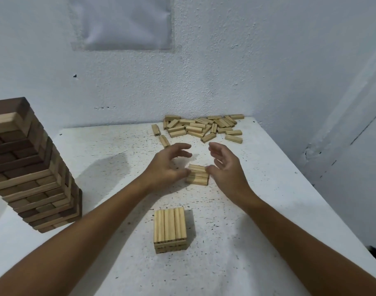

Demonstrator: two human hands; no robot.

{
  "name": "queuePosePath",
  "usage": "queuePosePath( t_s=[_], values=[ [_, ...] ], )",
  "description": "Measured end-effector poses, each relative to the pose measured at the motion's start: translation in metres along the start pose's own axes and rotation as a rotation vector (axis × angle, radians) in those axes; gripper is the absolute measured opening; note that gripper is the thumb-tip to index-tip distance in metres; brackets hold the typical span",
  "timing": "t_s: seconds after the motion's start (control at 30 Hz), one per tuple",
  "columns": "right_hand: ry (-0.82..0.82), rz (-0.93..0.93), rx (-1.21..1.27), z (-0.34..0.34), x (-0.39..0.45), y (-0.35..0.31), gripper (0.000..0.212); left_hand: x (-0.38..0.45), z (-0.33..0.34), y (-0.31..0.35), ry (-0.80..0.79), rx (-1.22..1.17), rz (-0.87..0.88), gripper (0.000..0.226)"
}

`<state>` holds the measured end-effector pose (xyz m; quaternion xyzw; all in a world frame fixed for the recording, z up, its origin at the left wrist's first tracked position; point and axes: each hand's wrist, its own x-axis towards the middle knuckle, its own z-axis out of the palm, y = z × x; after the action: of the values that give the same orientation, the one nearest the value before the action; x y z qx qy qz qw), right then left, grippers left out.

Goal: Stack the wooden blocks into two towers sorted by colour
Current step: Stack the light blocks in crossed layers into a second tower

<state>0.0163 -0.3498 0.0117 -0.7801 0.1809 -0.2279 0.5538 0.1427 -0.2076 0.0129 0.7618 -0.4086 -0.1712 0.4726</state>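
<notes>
Centre frame, your left hand (pixel 167 165) and right hand (pixel 225 167), loosely spread, thumbs touching the three pale wooden blocks (pixel 197 175): square them evenly before lifting.

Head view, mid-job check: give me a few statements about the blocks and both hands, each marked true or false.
1. The tall tower of mixed dark and light wooden blocks stands at the left of the white speckled table. True.
2. The loose pile of light wooden blocks lies at the near edge of the table. False: it lies at the far edge, by the wall.
3. The left hand and right hand flank a small group of light blocks, thumbs at its ends. True.
4. The short light-block stack near the person has dark blocks on top. False: its top layer is three light blocks.
5. The right hand holds a block in the air. False: nothing is lifted.
</notes>
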Motion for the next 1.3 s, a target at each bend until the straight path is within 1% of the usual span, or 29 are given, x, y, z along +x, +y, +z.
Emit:
queuePosePath(
  t_s=[0.07, 0.13, 0.23, 0.3, 0.6, 0.77, 0.87, 1.0, 1.2, 1.3],
  values=[
    [-0.117, -0.074, -0.257, -0.013, 0.001, 0.008, 0.069, 0.001, -0.005, -0.004, -0.106, 0.157, 0.023, 0.078],
    [-0.200, -0.084, -0.409, -0.021, 0.003, 0.013, 0.082, 0.003, -0.005, -0.008, -0.163, 0.228, 0.034, 0.089],
    [-0.285, -0.082, -0.489, -0.025, 0.002, 0.015, 0.095, 0.007, -0.005, -0.013, -0.167, 0.251, 0.045, 0.094],
    [-0.302, -0.084, -0.506, -0.024, 0.001, 0.015, 0.099, 0.010, -0.005, -0.015, -0.161, 0.261, 0.046, 0.094],
    [-0.248, -0.115, -0.451, -0.018, 0.004, 0.018, 0.095, 0.013, -0.004, -0.017, -0.157, 0.250, 0.031, 0.086],
    [-0.241, -0.131, -0.405, -0.017, 0.003, 0.020, 0.094, 0.009, -0.003, -0.011, -0.110, 0.244, 0.032, 0.080],
    [-0.239, -0.150, -0.346, -0.017, 0.003, 0.013, 0.090, 0.003, -0.008, -0.002, -0.082, 0.177, 0.032, 0.079],
    [-0.234, -0.193, -0.261, -0.013, 0.000, -0.006, 0.084, -0.012, -0.021, 0.011, -0.019, 0.104, 0.061, 0.072],
    [-0.252, -0.252, -0.168, -0.002, -0.016, -0.032, 0.079, -0.044, -0.035, 0.032, 0.076, 0.051, 0.081, 0.077],
    [-0.282, -0.260, -0.129, 0.003, -0.030, -0.039, 0.076, -0.068, -0.037, 0.037, 0.100, 0.033, 0.075, 0.075]
  ],
)
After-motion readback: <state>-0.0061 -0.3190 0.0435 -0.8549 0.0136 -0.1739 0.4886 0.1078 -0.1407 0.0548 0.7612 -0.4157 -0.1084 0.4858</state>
